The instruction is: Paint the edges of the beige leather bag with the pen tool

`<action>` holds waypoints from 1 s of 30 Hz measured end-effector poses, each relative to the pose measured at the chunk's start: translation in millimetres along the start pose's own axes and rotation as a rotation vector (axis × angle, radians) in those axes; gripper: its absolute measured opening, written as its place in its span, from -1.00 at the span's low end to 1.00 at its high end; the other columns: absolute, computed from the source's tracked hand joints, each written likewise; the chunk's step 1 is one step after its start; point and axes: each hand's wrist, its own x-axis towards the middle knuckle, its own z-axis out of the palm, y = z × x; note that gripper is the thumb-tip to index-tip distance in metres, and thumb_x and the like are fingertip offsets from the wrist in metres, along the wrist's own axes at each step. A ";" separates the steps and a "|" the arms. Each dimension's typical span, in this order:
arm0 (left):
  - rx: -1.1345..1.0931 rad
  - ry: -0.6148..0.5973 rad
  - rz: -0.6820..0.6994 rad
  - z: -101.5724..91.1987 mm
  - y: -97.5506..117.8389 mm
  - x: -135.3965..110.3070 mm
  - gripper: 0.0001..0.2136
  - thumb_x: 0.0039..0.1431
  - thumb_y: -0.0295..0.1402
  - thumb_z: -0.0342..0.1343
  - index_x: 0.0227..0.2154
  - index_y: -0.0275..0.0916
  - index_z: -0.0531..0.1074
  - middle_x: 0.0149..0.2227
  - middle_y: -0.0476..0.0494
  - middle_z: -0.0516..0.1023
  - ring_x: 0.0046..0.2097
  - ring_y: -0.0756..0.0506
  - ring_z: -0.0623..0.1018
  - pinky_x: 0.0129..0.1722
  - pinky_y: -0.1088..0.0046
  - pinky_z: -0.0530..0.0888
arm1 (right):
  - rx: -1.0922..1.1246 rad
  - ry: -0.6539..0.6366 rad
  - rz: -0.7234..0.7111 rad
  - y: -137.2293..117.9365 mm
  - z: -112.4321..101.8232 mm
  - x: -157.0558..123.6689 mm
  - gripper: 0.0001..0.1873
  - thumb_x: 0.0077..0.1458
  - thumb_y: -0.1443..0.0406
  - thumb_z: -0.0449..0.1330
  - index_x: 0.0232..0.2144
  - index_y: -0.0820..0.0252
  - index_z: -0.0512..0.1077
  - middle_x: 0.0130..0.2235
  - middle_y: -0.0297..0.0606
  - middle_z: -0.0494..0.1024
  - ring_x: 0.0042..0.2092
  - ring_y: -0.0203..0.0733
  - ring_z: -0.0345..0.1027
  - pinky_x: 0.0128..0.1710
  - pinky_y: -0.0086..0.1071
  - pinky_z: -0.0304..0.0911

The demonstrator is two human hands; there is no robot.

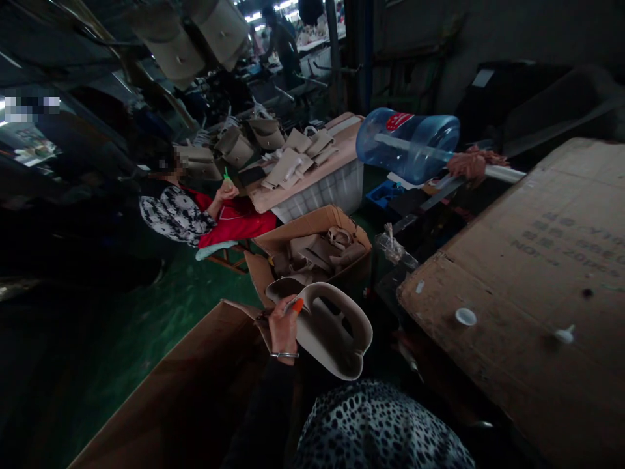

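My left hand (283, 331), with an orange cover on one fingertip and a silver bangle at the wrist, is closed on the edge of a beige handbag (322, 342). The bag's rounded handle loop and hollow inside face up towards me. Just beyond it, a cardboard box (364, 257) holds more beige bag pieces (317, 251). Deep in shadow beside the right-hand table edge is a dim reddish-brown shape, which seems to be my right hand (430, 378). A small pale, shiny thing shows near it; its fingers cannot be made out.
A large open carton (180, 371) stands at lower left. To the right, a cardboard-topped table (512, 286) bears a small white cup (465, 316). A blue water jug (407, 144) lies beyond. A seated person (195, 215) is beside a bench with beige bags (290, 166).
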 end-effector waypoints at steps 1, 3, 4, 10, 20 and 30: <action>-0.002 0.003 0.001 -0.2 -1.8 1.1 -0.65 -0.25 -0.23 0.42 -0.35 -0.28 0.61 -0.40 -0.05 0.63 -0.34 -0.06 0.52 -0.26 0.42 0.42 | 0.015 -0.004 -0.002 1.8 -0.6 -1.5 -0.77 0.34 0.17 0.18 -0.01 0.10 0.45 0.05 -0.16 0.49 -0.06 -0.12 0.45 -0.08 -0.18 0.46; -0.008 0.017 0.001 -0.7 -5.9 4.1 -0.67 -0.25 -0.25 0.42 -0.35 -0.27 0.61 -0.37 -0.05 0.63 -0.30 -0.07 0.53 -0.21 0.41 0.42 | 0.049 -0.013 -0.005 5.2 -0.8 -5.3 -0.76 0.34 0.17 0.18 -0.01 0.12 0.45 0.03 -0.16 0.49 -0.08 -0.13 0.45 -0.10 -0.19 0.47; -0.014 0.027 0.000 -1.1 -8.1 5.9 -0.68 -0.25 -0.26 0.42 -0.35 -0.27 0.61 -0.37 -0.05 0.63 -0.29 -0.08 0.53 -0.19 0.41 0.42 | 0.065 -0.017 -0.006 6.7 -0.2 -7.0 -0.76 0.34 0.17 0.18 -0.01 0.13 0.45 0.02 -0.16 0.50 -0.09 -0.14 0.46 -0.11 -0.20 0.47; -0.124 0.202 -0.040 -8.2 -18.0 20.1 -0.75 -0.20 -0.37 0.36 -0.36 -0.22 0.56 -0.36 -0.03 0.60 -0.28 -0.09 0.55 -0.18 0.37 0.46 | 0.153 -0.049 -0.043 11.3 6.1 -14.0 -0.72 0.33 0.13 0.17 -0.04 0.18 0.49 -0.14 -0.18 0.60 -0.22 -0.15 0.52 -0.23 -0.25 0.50; -0.226 0.359 -0.104 -30.1 -11.7 -1.8 -0.71 -0.25 -0.38 0.36 -0.34 -0.23 0.54 -0.31 -0.03 0.57 -0.29 -0.07 0.52 -0.25 0.38 0.44 | 0.283 0.071 -0.129 -45.9 11.5 6.1 -0.71 0.33 0.23 0.15 0.07 0.10 0.33 -0.12 -0.16 0.59 -0.16 -0.12 0.54 -0.16 -0.34 0.43; -0.100 0.312 -0.053 -38.6 -15.2 -17.8 -0.69 -0.28 -0.21 0.35 -0.42 -0.24 0.50 -0.38 0.03 0.52 -0.32 -0.05 0.45 -0.27 0.39 0.38 | 0.143 0.014 -0.155 -86.3 35.9 25.0 -0.57 0.24 0.24 0.21 0.10 0.14 0.21 -0.09 -0.10 0.50 -0.13 -0.01 0.47 -0.15 -0.20 0.41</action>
